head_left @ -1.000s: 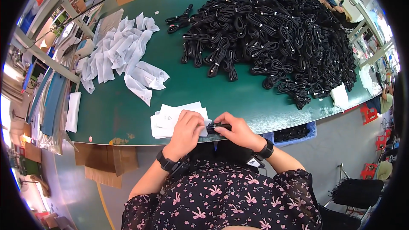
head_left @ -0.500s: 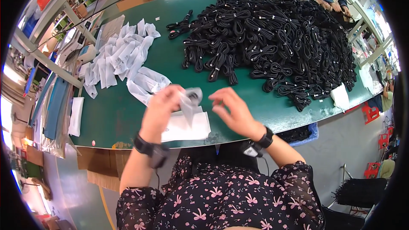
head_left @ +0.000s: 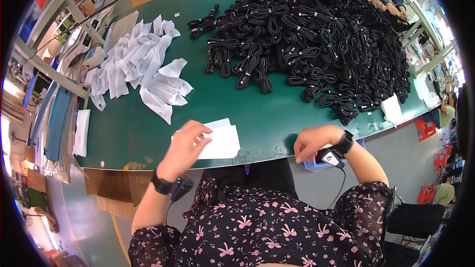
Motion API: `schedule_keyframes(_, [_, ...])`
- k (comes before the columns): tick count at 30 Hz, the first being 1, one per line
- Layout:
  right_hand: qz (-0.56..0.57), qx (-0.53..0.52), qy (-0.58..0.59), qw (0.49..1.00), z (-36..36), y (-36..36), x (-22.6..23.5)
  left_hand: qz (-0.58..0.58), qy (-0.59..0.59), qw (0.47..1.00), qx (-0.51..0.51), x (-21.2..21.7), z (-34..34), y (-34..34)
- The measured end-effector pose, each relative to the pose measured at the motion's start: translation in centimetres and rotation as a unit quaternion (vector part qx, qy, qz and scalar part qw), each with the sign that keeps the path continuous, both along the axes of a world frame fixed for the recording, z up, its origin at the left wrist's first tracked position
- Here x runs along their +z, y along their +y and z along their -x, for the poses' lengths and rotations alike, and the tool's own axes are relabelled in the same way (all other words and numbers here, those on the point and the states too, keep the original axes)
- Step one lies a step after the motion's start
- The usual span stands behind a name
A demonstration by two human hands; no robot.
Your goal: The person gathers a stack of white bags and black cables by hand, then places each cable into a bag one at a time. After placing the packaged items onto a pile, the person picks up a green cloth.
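Observation:
My left hand (head_left: 185, 147) hovers at the left side of a stack of flat white pouches or sheets (head_left: 221, 142) by the table's front edge. Its thumb and fingers are apart, with nothing seen between them. At the front edge, farther right, my right hand (head_left: 316, 141) hangs with loosely bent, downward-pointing fingers, and nothing shows in it. Just below it is a blue plastic-lined container (head_left: 314, 165), mostly hidden by that hand and the wrist device. Filled, whitish pouches (head_left: 166, 91) lie in a loose heap at the left.
A large mound of coiled black cables (head_left: 316, 44) covers the right side of the green table (head_left: 208, 101). A few coils (head_left: 204, 22) lie apart at the back. Metal frame bars (head_left: 52, 71) flank the left edge. Another person's hands (head_left: 396, 11) are at the far right corner.
The pouch with a dark coil inside has left my left hand. My right hand has moved right and down to the table edge. My left hand has come slightly lower, beside the white stack.

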State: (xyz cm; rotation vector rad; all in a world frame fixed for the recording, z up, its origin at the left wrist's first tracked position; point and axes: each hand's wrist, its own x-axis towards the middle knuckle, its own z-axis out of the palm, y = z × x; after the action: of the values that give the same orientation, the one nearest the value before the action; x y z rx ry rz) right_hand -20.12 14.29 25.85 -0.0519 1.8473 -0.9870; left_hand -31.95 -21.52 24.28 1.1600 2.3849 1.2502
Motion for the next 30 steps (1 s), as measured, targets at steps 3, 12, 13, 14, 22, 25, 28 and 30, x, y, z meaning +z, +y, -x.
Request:
schedule_keyframes(3, [-0.058,-0.113,0.231,0.965,0.8,-0.6,1.7,-0.003,-0.018,1.000,-0.006,-2.1,-2.4,0.5])
schedule_keyframes(12, [-0.279,-0.211,0.584,0.733,10.0,-2.1,-5.3,0.030,0.098,0.995,-0.012,-4.6,-3.6,3.6])
schedule_keyframes(13, [-0.313,-0.211,0.563,0.736,10.3,-2.1,-5.8,0.032,0.095,0.995,-0.011,-4.7,-3.7,3.7])
schedule_keyframes(14, [-0.312,-0.210,0.561,0.738,10.0,-2.1,-6.1,0.033,0.092,0.995,-0.002,-4.8,-3.8,3.7])
schedule_keyframes(22, [-0.035,-0.455,0.273,0.847,3.2,-2.0,-5.0,0.041,0.106,0.993,0.010,-4.4,-4.0,3.8])
schedule_keyframes(25, [0.127,-0.497,0.216,0.831,0.1,-3.2,-5.3,0.028,0.105,0.994,0.007,-5.2,-3.8,3.9])
schedule_keyframes(28, [0.101,-0.441,0.258,0.854,-1.6,-5.5,-5.3,-0.005,0.068,0.997,0.043,-5.5,-4.0,3.8])
schedule_keyframes(30, [0.048,-0.400,0.305,0.863,-2.0,-6.3,-5.5,-0.014,0.076,0.996,0.043,-5.8,-4.0,3.7])
